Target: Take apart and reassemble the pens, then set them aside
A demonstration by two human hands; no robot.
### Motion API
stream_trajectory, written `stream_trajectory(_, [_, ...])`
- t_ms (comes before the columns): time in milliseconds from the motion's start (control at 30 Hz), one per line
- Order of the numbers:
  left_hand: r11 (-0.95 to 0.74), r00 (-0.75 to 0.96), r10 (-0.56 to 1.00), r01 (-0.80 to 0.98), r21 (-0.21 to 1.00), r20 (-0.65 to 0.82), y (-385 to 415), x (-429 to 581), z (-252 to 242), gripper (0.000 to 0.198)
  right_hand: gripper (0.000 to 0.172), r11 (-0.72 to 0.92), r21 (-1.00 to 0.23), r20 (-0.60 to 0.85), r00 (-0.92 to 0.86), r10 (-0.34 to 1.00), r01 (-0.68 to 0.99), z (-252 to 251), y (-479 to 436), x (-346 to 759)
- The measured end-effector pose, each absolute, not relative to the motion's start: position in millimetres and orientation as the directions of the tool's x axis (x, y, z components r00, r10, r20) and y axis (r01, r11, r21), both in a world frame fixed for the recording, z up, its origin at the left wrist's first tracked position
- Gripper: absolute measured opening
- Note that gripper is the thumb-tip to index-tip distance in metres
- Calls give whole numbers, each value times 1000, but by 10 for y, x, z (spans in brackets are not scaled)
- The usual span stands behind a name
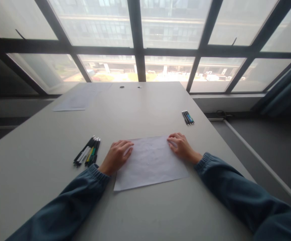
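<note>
A sheet of white paper [152, 164] lies slightly askew on the table in front of me, with a few faint small marks on it. Over its upper left edge rests my left hand [117, 154], palm down, the fingers stretched and the thumb apart. My right hand [182, 146] touches the sheet's upper right corner; its fingers are loosely bent, with a gap between thumb and forefinger. Neither hand visibly grips anything. Several dark pens [87, 151], some with white, yellow and green parts, lie just left of my left hand.
Several more pens [188, 117], dark with blue and green parts, sit near the table's right edge. More white sheets [77, 100] lie at the far left of the white table [135, 115]. Two small round fittings show near its far edge. Beyond stand tall windows [170, 67].
</note>
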State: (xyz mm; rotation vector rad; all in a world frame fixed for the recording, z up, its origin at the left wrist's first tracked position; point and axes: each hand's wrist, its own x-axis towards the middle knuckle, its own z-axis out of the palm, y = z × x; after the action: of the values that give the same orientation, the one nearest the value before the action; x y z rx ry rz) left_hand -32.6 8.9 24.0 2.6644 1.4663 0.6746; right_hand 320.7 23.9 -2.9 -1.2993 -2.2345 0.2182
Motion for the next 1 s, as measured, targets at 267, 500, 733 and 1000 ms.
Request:
stream_trajectory(267, [-95,-19,834,980,177,551,41,-1324,229,26,21,513,-400,470,-310,826,760,-79,378,3084])
stream_trajectory(500, [191,-206,872,978,79,445,194,-1450,201,35,19,561,-461,480,-338,810,688,-76,285,3024])
stream_trajectory(733, [248,-283,893,958,143,349,179,-1417,236,31,19,574,-484,505,-324,800,661,-27,280,2980])
stream_trajectory(1000, [4,-182,838,945,328,515,166,-1212,447,35,19,551,-484,461,-337,821,679,-13,247,2889])
